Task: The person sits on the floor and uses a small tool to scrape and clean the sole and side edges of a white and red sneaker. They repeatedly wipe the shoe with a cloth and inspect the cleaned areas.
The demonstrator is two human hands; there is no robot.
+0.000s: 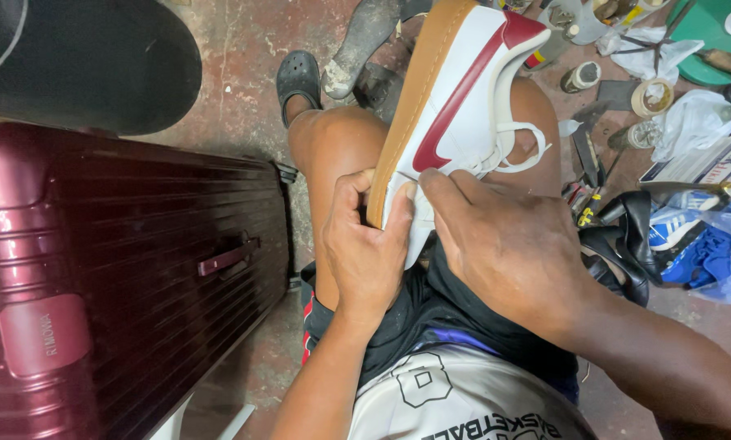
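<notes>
Shorts (430, 314) and jersey sit nearest the lens. Sneaker (451, 114) lies on the knees, toe toward the body, sole side to the left. Left hand (365, 253) pinches the toe at the gum sole edge; right hand (504, 244) presses fingers (443, 187) together on the white upper. Likely light: leather smooth, slightly slick; rubber sole stiff, grippy, the better hold. Ribbed maroon suitcase (129, 269) stands left.

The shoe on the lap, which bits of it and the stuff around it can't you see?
- Head view: toe end of the white sneaker is hidden by the left hand and right hand.
- Its far side faces away.
- The maroon suitcase is cut off by the left edge.
- The clutter on the floor is too small to identify.
</notes>
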